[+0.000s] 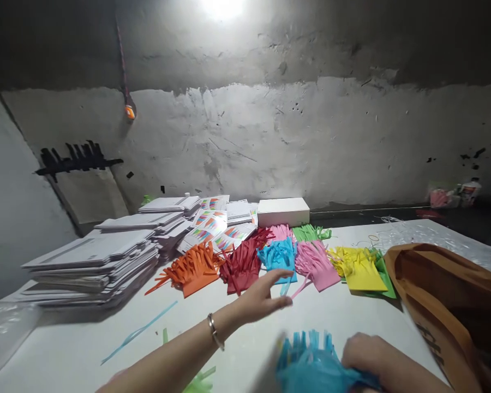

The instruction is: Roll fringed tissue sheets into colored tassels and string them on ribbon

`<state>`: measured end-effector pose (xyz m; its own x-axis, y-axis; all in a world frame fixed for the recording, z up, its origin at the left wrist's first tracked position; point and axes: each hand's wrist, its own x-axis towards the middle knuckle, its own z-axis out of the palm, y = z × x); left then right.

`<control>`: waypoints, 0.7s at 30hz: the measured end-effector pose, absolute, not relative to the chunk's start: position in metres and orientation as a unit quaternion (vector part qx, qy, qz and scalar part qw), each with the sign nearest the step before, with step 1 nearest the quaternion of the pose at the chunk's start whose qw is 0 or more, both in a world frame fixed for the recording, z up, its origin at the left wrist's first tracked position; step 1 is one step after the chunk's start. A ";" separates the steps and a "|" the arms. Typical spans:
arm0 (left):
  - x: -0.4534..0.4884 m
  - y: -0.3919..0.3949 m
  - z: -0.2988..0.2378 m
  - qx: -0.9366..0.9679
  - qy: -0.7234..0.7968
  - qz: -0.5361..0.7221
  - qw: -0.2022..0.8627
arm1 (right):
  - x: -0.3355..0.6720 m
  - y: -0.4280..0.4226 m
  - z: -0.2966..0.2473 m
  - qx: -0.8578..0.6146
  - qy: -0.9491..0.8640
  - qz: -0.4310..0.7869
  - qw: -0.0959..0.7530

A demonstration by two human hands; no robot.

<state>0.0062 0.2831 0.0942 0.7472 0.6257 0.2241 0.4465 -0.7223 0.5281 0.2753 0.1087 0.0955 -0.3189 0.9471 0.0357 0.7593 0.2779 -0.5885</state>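
Note:
My left hand (265, 297), with a bangle at the wrist, reaches over the table with thumb and fingers apart. In front of its fingertips lies a bundle of blue fringed strips (279, 256); whether they touch is hard to tell. A loose pink strip end lies close to the thumb. My right hand (364, 352) is closed on another blue fringed bundle (311, 365) at the bottom edge, blurred and partly out of view. Beyond them sit orange (196, 270), dark red (243, 265), pink (317, 265) and yellow (362, 267) fringed bundles.
Stacks of white flat packs (90, 245) stand at left, with printed sheets (213, 226) and a white box (283, 212) along the back. An open brown bag (433, 305) is at right. A blue strip (139, 332) lies on the white table (229, 349).

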 end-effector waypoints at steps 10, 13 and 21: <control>-0.001 0.146 0.145 0.919 0.277 0.087 0.268 | 0.254 0.077 0.137 -0.518 -0.824 0.153 0.171; -0.009 0.127 0.136 0.918 0.306 0.136 0.211 | 0.260 0.058 0.129 -0.488 -0.835 0.088 0.239; -0.024 0.069 0.103 0.948 0.238 0.205 0.041 | 0.219 0.032 0.104 -0.382 -0.873 0.044 0.300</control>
<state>-0.0237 0.0686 0.1028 0.8024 0.4686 0.3696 0.4349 -0.8832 0.1757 0.2195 0.0318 0.1037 -0.5285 0.6933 0.4900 0.6406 0.7044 -0.3057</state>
